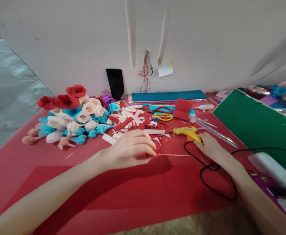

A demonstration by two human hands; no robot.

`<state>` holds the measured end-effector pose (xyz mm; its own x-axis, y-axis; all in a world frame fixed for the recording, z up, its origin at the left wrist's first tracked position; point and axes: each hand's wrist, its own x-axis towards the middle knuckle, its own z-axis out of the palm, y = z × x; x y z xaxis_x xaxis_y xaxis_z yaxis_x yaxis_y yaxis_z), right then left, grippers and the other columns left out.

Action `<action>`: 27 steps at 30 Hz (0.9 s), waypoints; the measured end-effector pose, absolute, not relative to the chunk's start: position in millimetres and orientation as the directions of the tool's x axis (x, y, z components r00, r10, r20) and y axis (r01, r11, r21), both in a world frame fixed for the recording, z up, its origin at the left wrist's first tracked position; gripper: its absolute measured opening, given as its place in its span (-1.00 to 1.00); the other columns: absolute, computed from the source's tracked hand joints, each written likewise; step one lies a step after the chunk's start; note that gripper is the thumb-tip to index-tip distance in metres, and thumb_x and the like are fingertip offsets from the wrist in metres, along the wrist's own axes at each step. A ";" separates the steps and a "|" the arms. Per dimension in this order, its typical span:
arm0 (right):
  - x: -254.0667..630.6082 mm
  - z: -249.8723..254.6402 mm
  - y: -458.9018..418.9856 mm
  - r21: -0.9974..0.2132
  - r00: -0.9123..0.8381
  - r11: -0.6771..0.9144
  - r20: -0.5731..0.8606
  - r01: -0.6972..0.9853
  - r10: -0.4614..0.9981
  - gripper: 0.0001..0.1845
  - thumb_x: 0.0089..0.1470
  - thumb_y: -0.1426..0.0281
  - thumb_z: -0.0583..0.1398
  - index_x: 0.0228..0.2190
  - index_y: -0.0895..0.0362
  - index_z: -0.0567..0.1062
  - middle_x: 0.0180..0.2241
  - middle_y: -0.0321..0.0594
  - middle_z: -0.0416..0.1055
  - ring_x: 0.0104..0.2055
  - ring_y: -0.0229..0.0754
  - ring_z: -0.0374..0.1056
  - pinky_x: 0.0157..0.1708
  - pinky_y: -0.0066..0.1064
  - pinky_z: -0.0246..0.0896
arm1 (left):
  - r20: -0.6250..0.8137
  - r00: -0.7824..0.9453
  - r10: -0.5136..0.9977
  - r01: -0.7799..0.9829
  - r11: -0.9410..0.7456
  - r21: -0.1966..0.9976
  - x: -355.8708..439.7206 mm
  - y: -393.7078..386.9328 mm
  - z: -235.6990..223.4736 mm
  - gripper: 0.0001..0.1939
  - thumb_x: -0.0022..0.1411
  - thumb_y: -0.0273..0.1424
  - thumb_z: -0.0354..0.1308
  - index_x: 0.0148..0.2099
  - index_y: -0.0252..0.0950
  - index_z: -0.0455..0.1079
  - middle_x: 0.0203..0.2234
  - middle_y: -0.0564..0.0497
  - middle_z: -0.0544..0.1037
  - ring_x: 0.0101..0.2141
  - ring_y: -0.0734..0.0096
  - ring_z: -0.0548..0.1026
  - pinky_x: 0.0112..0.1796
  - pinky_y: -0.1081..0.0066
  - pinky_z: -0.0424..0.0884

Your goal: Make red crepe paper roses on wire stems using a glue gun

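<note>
My left hand (134, 148) is closed around a small red paper piece (155, 155), mostly hidden by the fingers. From it a thin pale stem (177, 155) points right, just above the red table covering. My right hand (210, 147) has its fingers at the handle of a yellow hot glue gun (187, 131), whose nozzle points left. A black cord (203, 174) loops below the gun. Paper scraps (130, 117) in red and white lie beyond my left hand, with scissors (162, 113) with red and yellow handles among them.
Paper flowers (76, 114) in red, white, peach and blue are heaped at the left. A black phone (115, 83) leans on the wall. At the right lie a green board (257, 124), clear glue sticks (216, 132) and a white object (272, 169). A large red sheet (133, 192) covers the front.
</note>
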<state>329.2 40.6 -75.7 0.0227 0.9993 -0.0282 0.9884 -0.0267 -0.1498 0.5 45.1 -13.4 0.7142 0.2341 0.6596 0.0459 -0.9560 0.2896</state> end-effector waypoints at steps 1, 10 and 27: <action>330.1 -75.1 42.5 -0.166 0.037 -0.041 -0.030 0.985 0.999 -0.69 0.15 0.29 0.09 -0.09 0.18 0.33 -0.09 -0.12 0.29 -0.14 -0.17 0.29 -0.17 -0.22 0.28 | 0.659 0.713 0.240 0.049 -0.954 0.295 0.6 44.3 -15.3 -0.89 0.05 -0.58 0.18 -0.33 -0.32 0.37 -0.43 0.01 0.55 -0.36 0.44 0.42 -0.28 0.42 0.41; 321.7 -62.9 24.9 -0.471 0.099 -0.043 0.095 0.881 0.990 -0.67 0.15 0.28 0.09 -0.11 0.22 0.31 -0.22 -0.16 0.35 -0.31 -0.25 0.34 -0.32 -0.32 0.33 | 0.669 0.594 0.446 0.198 -0.888 0.416 -8.4 23.9 -43.5 -0.97 0.07 -0.55 0.15 -0.37 -0.37 0.35 -0.47 -0.06 0.51 -0.43 0.47 0.48 -0.41 0.47 0.43; 250.8 -57.4 -38.2 -0.374 0.013 0.093 0.271 0.923 0.963 -0.61 -0.12 0.07 0.18 -0.46 0.08 0.18 -0.63 -0.36 0.16 -0.67 -0.29 0.14 -0.72 -0.46 0.13 | 0.686 0.518 0.511 0.257 -0.858 0.444 -16.0 11.9 -78.9 -0.96 0.05 -0.55 0.17 -0.39 -0.38 0.36 -0.49 -0.04 0.53 -0.43 0.43 0.47 -0.39 0.45 0.45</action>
<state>250.8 -38.2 -57.4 0.0131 0.9626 0.2707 0.9229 0.0925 -0.3736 -16.0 11.9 -78.9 0.5185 0.5105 0.6860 0.2572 -0.8582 0.4443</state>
